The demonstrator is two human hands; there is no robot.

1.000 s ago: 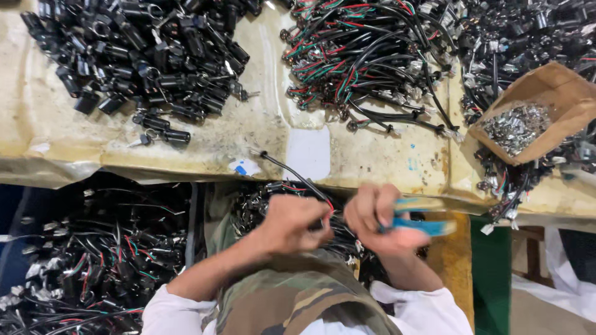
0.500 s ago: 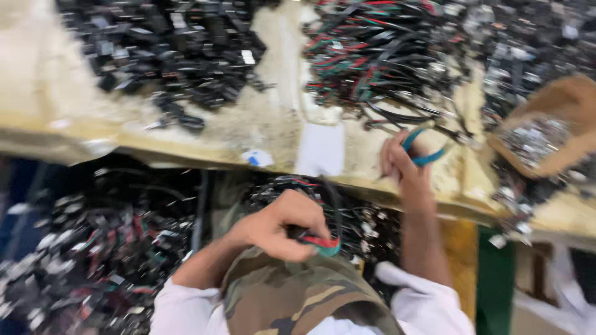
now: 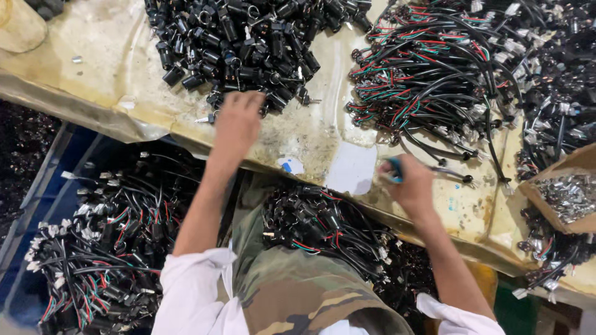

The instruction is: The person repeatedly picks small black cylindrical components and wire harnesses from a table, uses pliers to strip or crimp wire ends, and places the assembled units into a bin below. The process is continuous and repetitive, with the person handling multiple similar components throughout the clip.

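Observation:
My left hand (image 3: 237,121) reaches forward onto the table and touches the near edge of a heap of small black cylindrical parts (image 3: 248,43); whether its fingers have closed on one I cannot tell. My right hand (image 3: 410,183) rests on the table near its front edge and grips a blue-handled tool (image 3: 393,169). A black cable with metal ends (image 3: 450,174) lies just right of that hand. A bundle of black cables with red, green and white wires (image 3: 434,74) is spread beyond it.
A worn, stained tabletop (image 3: 112,68) carries the piles. An open cardboard box of small metal pieces (image 3: 568,192) sits at the right edge. Finished cable assemblies lie in my lap (image 3: 323,229) and in a bin at lower left (image 3: 105,248).
My left hand left my lap and stretched up to the black parts heap. My right hand with the blue tool settled lower on the table. The view shifted.

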